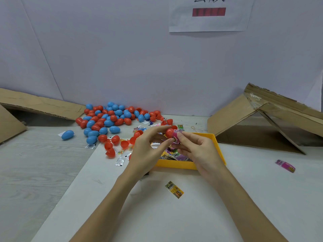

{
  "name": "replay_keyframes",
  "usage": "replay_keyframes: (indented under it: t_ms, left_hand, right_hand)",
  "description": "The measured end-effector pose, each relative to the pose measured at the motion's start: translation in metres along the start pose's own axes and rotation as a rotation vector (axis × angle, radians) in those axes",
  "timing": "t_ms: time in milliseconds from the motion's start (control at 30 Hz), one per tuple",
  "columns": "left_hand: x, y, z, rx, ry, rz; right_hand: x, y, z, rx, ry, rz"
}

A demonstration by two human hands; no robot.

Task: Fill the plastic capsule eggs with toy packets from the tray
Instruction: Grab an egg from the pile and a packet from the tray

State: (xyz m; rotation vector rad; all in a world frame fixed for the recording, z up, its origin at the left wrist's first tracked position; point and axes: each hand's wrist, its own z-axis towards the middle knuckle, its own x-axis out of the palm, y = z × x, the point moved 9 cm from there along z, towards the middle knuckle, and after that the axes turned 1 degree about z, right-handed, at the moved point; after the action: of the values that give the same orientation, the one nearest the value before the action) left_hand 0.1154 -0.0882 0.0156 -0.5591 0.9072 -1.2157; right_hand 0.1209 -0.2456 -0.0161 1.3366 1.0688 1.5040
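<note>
Above the yellow tray (216,145), my left hand (148,151) pinches a red capsule egg (169,132) between thumb and fingers. My right hand (197,149) pinches a pink toy packet (176,137) whose end meets the egg's open side. The tray holds several colourful packets (174,155), partly hidden by both hands. A heap of red and blue eggs (111,117) lies at the back left, with open red halves (110,149) nearer the tray.
A yellow packet (174,189) lies on the white sheet near me, and a pink one (285,165) at the right. Loose white packets (120,161) sit left of the tray. Cardboard flaps (262,119) flank the table at right and at left (35,105).
</note>
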Motion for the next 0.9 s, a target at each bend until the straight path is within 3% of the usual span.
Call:
replay_keyframes:
  t_ms: [200,367,600,900]
  left_hand:
    - [0.011,0.000,-0.002,0.008,0.116,0.012]
    - [0.007,-0.004,-0.001,0.041,0.037,-0.012]
    - [0.003,-0.014,-0.002,0.197,-0.038,0.130]
    - [0.003,-0.010,-0.002,0.162,-0.033,0.162]
  right_hand:
    - [0.005,-0.008,-0.004,0.145,0.013,0.246]
    - [0.015,-0.015,-0.007,0.236,0.071,0.363]
    - [0.020,-0.020,-0.008,0.293,0.064,0.403]
    - [0.028,-0.023,-0.014,0.369,0.069,0.465]
